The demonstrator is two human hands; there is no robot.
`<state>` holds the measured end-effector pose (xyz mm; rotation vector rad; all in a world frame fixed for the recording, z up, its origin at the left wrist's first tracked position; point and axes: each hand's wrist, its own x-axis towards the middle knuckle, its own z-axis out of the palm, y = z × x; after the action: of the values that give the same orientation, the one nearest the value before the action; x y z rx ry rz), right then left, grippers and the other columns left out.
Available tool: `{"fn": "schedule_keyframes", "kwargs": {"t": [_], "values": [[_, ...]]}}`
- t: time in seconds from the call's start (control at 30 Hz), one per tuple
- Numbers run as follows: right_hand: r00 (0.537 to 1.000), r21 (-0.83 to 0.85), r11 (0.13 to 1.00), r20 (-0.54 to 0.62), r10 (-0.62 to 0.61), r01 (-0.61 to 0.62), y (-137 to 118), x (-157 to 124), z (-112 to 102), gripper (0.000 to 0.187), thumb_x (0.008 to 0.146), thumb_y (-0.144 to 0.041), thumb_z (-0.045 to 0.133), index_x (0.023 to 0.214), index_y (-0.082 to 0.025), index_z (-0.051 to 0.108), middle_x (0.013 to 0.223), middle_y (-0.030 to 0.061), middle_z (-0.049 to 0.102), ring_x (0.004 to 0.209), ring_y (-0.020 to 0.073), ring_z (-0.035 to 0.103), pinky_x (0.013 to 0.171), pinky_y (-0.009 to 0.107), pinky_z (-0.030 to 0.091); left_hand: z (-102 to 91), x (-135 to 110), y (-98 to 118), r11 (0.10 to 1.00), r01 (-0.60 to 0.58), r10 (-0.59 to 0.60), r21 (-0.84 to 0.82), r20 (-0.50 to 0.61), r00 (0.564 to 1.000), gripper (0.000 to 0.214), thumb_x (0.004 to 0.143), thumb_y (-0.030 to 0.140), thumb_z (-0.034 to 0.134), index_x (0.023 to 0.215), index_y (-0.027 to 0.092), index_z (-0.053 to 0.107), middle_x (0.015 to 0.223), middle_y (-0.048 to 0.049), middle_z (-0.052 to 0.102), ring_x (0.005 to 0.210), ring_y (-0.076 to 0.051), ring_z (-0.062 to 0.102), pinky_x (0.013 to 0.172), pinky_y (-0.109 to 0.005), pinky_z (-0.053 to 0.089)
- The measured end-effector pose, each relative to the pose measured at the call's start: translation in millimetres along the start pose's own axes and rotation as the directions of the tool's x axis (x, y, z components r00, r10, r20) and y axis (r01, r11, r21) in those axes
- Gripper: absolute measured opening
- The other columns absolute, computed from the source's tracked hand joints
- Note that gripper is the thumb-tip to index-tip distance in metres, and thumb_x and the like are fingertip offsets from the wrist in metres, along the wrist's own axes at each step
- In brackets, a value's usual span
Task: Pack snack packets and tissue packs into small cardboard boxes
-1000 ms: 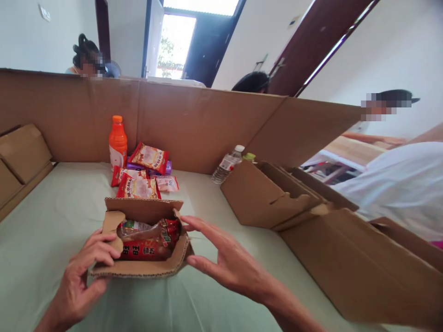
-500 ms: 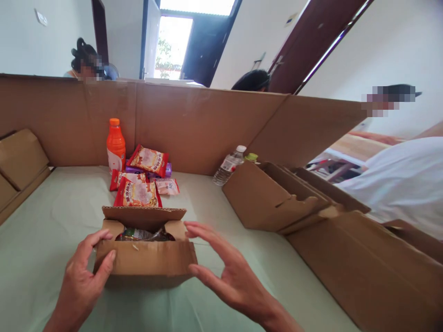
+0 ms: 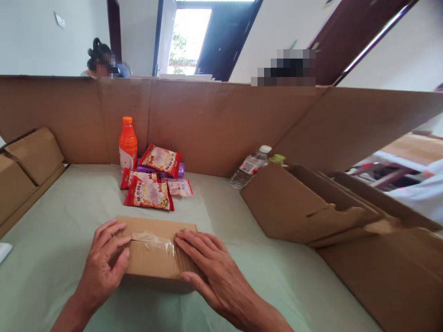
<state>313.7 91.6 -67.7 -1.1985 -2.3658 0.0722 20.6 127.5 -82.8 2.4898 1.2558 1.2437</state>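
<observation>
Under the small brown cardboard box point(image 3: 154, 259) lies flat, pale-green cloth point(image 3: 284, 272). Left hand point(image 3: 104, 260) and right hand point(image 3: 218, 272) touch the box, grip open. Far behind it is a tall, bright doorway point(image 3: 189, 41).

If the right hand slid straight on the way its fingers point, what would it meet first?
The right hand would probably meet the clear tape on the box first; beyond it, perhaps the left hand or the front red packet, though depth is unclear.
</observation>
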Motion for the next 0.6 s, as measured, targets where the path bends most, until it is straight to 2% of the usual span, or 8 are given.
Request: {"fn": "schedule_keyframes", "kwargs": {"t": [0.07, 0.17, 0.23, 0.33, 0.47, 0.53, 0.6], "values": [[1.0, -0.015, 1.0, -0.012, -0.014, 0.013, 5, -3, 3, 0.05, 0.098, -0.04, 0.053, 0.144, -0.02, 0.054, 0.14, 0.0142, 0.062, 0.127, 0.0287, 0.058, 0.107, 0.049, 0.046, -6.4, 6, -8, 0.998, 0.031, -0.025, -0.058, 0.105, 0.994, 0.023, 0.089, 0.027, 0.062, 0.111, 0.026, 0.066, 0.14, -0.0115, 0.056, 0.137, -0.031, 0.046, 0.107, -0.055, 0.048], [0.997, -0.041, 0.998, -0.059, -0.057, 0.055, 14, -3, 10, 0.052, 0.098, -0.039, 0.054, 0.146, -0.022, 0.051, 0.139, 0.0127, 0.063, 0.127, 0.0276, 0.06, 0.105, 0.046, 0.048, -15.2, 17, -15, 0.989, 0.047, 0.001, -0.144, 0.317, 0.948, 0.044, 0.079, 0.035, 0.074, 0.122, 0.029, 0.067, 0.16, -0.0122, 0.034, 0.144, -0.037, 0.038, 0.11, -0.06, 0.043], [0.989, -0.045, 0.995, -0.113, -0.094, 0.089, 22, -5, 16, 0.056, 0.097, -0.038, 0.054, 0.15, -0.024, 0.046, 0.138, 0.0113, 0.064, 0.125, 0.0272, 0.061, 0.102, 0.045, 0.05, -18.3, 20, -14, 0.984, 0.032, 0.037, -0.175, 0.376, 0.926, 0.052, 0.075, 0.033, 0.078, 0.126, 0.032, 0.066, 0.161, -0.0117, 0.034, 0.145, -0.037, 0.039, 0.111, -0.06, 0.042], [0.97, -0.045, 0.988, -0.185, -0.156, 0.15, 32, -10, 25, 0.058, 0.097, -0.04, 0.055, 0.153, -0.031, 0.042, 0.137, 0.0069, 0.065, 0.122, 0.0269, 0.064, 0.099, 0.044, 0.052, -20.1, 9, -7, 0.984, -0.011, 0.068, -0.176, 0.319, 0.946, 0.066, 0.071, 0.033, 0.082, 0.134, 0.036, 0.06, 0.156, -0.0116, 0.042, 0.144, -0.036, 0.041, 0.108, -0.058, 0.045], [0.959, -0.08, 0.972, -0.166, -0.23, 0.219, 39, -1, 32, 0.049, 0.1, -0.038, 0.05, 0.149, -0.038, 0.048, 0.142, 0.0008, 0.061, 0.131, 0.0265, 0.057, 0.099, 0.042, 0.054, -21.6, -28, 4, 0.984, -0.128, 0.148, -0.121, 0.182, 0.972, 0.086, 0.064, 0.041, 0.089, 0.141, 0.037, 0.05, 0.162, -0.0127, 0.032, 0.144, -0.038, 0.041, 0.106, -0.055, 0.049], [0.955, -0.11, 0.965, -0.151, -0.255, 0.24, 37, 17, 36, 0.044, 0.101, -0.041, 0.047, 0.145, -0.04, 0.053, 0.147, 0.0002, 0.057, 0.138, 0.0282, 0.05, 0.098, 0.043, 0.053, -22.9, -46, 8, 0.986, -0.161, 0.166, -0.05, 0.116, 0.979, 0.079, 0.065, 0.037, 0.087, 0.137, 0.036, 0.054, 0.159, -0.0118, 0.038, 0.141, -0.037, 0.043, 0.106, -0.054, 0.049], [0.952, -0.121, 0.961, -0.154, -0.265, 0.248, 31, 44, 44, 0.042, 0.101, -0.045, 0.046, 0.141, -0.042, 0.057, 0.154, 0.0013, 0.049, 0.143, 0.0307, 0.043, 0.102, 0.048, 0.05, -26.1, -61, 9, 0.992, -0.116, 0.115, 0.046, 0.03, 0.993, 0.065, 0.071, 0.027, 0.079, 0.132, 0.033, 0.058, 0.15, -0.0119, 0.048, 0.137, -0.035, 0.047, 0.104, -0.053, 0.05]]}}
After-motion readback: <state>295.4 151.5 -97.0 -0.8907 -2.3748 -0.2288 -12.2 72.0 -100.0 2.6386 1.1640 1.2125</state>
